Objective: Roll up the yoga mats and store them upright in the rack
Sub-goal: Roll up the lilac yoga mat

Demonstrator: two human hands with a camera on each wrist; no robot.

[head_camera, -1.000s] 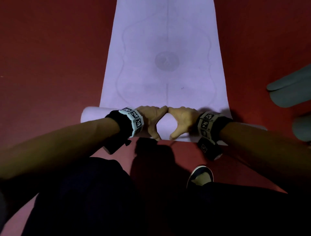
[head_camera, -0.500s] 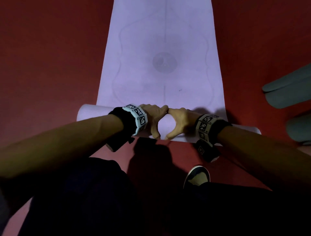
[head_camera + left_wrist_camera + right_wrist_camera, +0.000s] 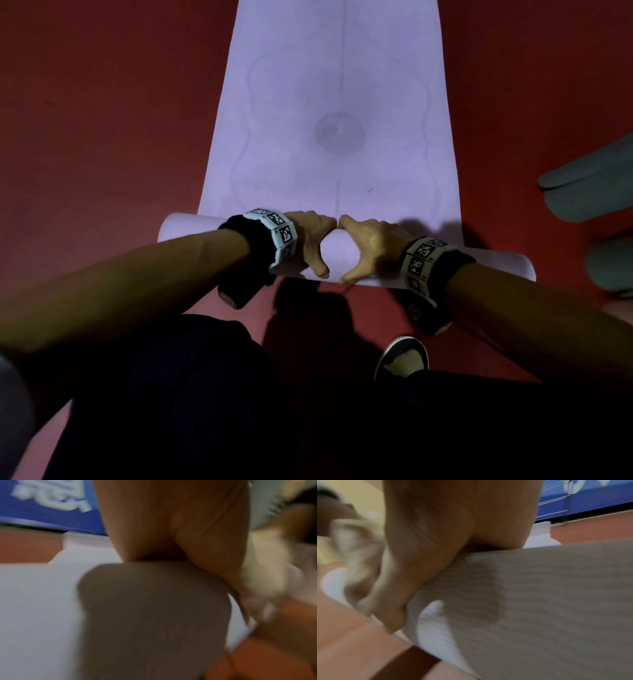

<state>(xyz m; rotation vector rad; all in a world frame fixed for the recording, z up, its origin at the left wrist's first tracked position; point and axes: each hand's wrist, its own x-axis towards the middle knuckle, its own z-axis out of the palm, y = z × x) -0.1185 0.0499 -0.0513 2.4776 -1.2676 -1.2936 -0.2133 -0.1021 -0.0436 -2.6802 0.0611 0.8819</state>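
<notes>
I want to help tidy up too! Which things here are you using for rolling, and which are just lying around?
Part of the job:
- purple yoga mat, partly rolled at the near end
- left hand and right hand, both curled over the roll
- grey-green rolled mats at the right, probably for the rack too

Just there:
- red floor
- shoe
- wrist bands

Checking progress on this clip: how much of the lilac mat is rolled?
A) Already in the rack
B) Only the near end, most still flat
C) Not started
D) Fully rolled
B: both hands, left hand and right hand, press a short roll while the lilac mat stretches flat ahead.
</notes>
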